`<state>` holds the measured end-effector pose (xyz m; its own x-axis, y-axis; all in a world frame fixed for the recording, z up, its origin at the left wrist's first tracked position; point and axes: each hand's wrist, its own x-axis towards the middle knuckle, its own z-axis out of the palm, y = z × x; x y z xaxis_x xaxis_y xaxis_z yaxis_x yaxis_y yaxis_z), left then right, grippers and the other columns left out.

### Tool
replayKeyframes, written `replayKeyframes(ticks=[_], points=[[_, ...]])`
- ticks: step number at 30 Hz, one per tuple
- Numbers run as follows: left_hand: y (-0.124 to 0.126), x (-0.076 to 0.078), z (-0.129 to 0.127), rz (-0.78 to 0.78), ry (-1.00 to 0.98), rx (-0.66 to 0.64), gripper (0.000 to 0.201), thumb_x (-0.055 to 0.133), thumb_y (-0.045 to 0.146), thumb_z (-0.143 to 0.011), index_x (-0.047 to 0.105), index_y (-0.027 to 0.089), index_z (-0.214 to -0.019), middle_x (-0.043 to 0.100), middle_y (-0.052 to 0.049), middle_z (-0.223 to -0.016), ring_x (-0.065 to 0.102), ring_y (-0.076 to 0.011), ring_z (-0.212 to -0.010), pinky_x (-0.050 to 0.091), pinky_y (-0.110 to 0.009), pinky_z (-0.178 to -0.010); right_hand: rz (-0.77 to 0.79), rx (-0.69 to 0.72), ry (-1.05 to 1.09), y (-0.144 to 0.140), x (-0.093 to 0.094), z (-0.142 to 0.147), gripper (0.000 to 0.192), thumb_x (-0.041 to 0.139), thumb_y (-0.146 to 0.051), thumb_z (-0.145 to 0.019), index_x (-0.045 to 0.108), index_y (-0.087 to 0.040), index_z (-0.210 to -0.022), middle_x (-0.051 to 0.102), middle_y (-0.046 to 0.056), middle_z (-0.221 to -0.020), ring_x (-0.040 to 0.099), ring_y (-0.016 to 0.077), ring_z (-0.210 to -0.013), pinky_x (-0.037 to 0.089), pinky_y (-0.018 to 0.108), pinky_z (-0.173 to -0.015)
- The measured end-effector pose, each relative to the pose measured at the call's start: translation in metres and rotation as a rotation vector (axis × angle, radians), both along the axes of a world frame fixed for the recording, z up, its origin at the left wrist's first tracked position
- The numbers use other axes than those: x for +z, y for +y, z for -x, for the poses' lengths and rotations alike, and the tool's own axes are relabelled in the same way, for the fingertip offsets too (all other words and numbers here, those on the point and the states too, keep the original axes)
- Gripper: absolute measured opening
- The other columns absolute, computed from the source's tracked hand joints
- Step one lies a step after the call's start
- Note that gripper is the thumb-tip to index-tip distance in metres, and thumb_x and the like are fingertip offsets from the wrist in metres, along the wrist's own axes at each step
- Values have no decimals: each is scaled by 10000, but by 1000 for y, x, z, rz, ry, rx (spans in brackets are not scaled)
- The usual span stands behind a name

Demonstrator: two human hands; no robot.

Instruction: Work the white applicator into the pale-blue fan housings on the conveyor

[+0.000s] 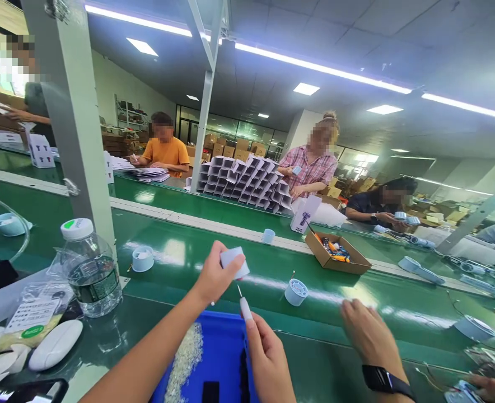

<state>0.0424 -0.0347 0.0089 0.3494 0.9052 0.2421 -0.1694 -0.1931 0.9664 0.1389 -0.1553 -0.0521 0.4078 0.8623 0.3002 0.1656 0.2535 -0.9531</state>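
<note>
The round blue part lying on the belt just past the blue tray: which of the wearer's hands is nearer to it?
Right. The right hand, holding a small white tool, sits just below and left of the round blue part. The left hand, gripping a white cap, is farther to its left.

Long tube lights (323, 68) and square ceiling panels (306, 88) lit the hall brightly and evenly above me. Their light bounced off the glossy green conveyor belt (356, 296) in pale streaks of glare, strongest beside the cardboard box (335, 253). Shadows were soft and faint. The wide lens bent the white post (77, 129) and the ceiling lines near the edges. My left hand (216, 275) looked sharp; faces were blurred, and the far background went soft.
</note>
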Motion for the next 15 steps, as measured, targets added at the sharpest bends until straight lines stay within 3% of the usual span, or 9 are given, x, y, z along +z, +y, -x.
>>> replayKeyframes(ticks=[4, 7, 11, 12, 15], points=[[27, -7, 27, -152, 405, 271, 546, 672, 522, -610, 292, 242, -886, 490, 60, -679, 528, -129, -562, 396, -242, -512, 48, 128, -83, 16, 29, -60, 204, 587, -383, -775, 675, -229, -675, 611, 15, -595, 606, 197, -701, 472, 271, -592], [40, -20, 39, -253, 785, 235, 507, 662, 515, -609, 395, 225, -928, 519, 28, -675, 532, -173, -607, 393, -276, -549, 42, 90, -72, 23, 36, -81, 238, 596, -385, -775, 598, -222, -602, 638, 13, -673, 593, 157, -701, 472, 300, -685], [46, -46, 40, -364, 1020, 133, 412, 627, 341, -654, 547, 231, -1043, 587, -71, -1007, 539, -260, -947, 414, -354, -795, 64, 38, -64, 11, 9, -23, 177, 597, -396, -779, 589, -222, -746, 609, 3, -685, 567, 164, -624, 459, 275, -571], [46, -52, 39, -372, 1037, 130, 463, 612, 311, -663, 545, 236, -1116, 563, -85, -1110, 503, -276, -1035, 391, -371, -861, 69, -6, -56, 7, 0, -5, 173, 569, -393, -806, 573, -221, -818, 591, -3, -693, 554, 160, -611, 453, 270, -561], [45, -57, 33, -353, 1019, 90, 617, 546, 355, -732, 417, 213, -1319, 502, -102, -1275, 418, -290, -1173, 314, -408, -979, 89, 95, -4, 2, -18, 29, 186, 492, -395, -868, 527, -213, -887, 589, 7, -745, 577, 160, -650, 478, 276, -625]])
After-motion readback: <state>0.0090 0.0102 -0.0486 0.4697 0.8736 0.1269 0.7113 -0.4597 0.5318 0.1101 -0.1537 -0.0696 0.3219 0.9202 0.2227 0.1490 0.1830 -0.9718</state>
